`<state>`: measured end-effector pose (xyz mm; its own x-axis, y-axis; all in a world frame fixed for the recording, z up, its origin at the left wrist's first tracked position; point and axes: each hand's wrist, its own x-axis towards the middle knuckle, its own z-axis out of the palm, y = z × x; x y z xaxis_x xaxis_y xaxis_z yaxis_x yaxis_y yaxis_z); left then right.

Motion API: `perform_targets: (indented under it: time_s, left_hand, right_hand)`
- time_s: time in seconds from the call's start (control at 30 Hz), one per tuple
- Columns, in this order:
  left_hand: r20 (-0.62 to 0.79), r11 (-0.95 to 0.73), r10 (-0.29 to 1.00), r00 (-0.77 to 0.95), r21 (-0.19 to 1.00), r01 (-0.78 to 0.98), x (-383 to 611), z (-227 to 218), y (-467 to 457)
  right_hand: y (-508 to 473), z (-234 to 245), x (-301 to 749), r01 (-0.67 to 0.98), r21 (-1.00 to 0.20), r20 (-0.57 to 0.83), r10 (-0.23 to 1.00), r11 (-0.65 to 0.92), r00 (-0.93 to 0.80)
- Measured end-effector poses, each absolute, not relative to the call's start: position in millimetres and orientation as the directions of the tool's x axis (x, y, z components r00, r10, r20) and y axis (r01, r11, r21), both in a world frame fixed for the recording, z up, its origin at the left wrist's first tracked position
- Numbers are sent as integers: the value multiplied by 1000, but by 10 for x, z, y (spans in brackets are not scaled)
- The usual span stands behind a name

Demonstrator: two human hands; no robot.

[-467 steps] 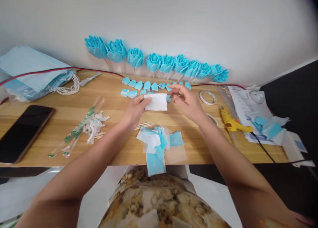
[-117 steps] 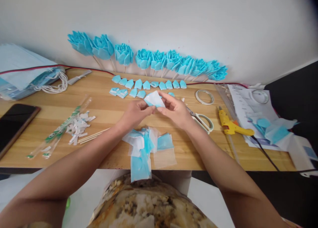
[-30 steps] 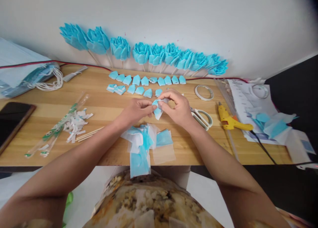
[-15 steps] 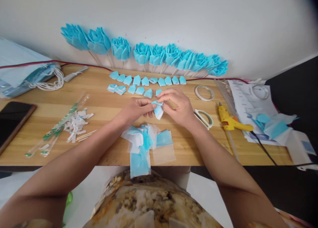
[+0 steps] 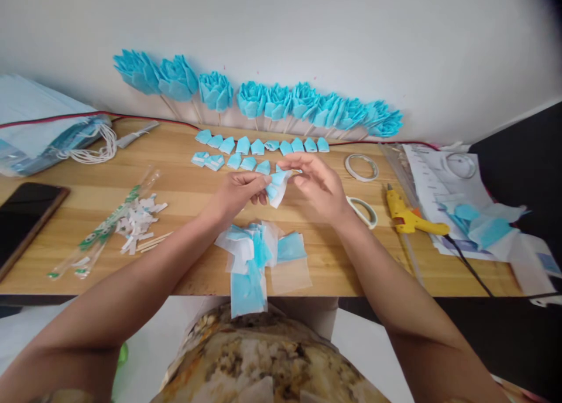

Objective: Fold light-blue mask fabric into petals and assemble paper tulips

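My left hand (image 5: 237,193) pinches a small folded blue-and-white petal piece (image 5: 276,188) above the wooden table (image 5: 184,192). My right hand (image 5: 319,186) hovers just right of the piece, fingers loosely curled and spread, thumb near its top edge. Behind my hands lie two rows of finished folded blue petals (image 5: 259,148). A pile of cut blue and white squares (image 5: 259,256) lies at the table's near edge. Several blue flowers on sticks (image 5: 254,98) lean against the wall.
Scissors (image 5: 364,209), a yellow glue gun (image 5: 410,218) with its cord, and a tape roll (image 5: 360,167) lie to the right. Paper scraps and sticks (image 5: 136,221), a phone (image 5: 24,218) and stacked face masks (image 5: 48,139) are on the left. Papers (image 5: 465,204) clutter the far right.
The white sheet has been folded down into a small petal shape. In the last half second my right hand has loosened off it, leaving it in my left hand.
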<state>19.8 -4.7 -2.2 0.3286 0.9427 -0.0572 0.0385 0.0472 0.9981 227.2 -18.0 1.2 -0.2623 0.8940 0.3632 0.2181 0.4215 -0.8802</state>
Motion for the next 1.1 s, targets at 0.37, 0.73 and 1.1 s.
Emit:
perform_targets:
  time_s: [0.37,0.73,1.1]
  left_hand:
    - [24,-41,960,279,998,56,217,8,-70]
    - [37,-46,977,211,998,38,215,-2,-56]
    - [44,-49,973,228,999,20,220,-11,-66]
  right_hand:
    - [-200,-27,2109,44,-999,-33,968,-23,-248]
    - [-312,59,2086,602,-589,553,812,539,-187]
    - [-319,-27,2003,713,-441,578,780,545,-239]
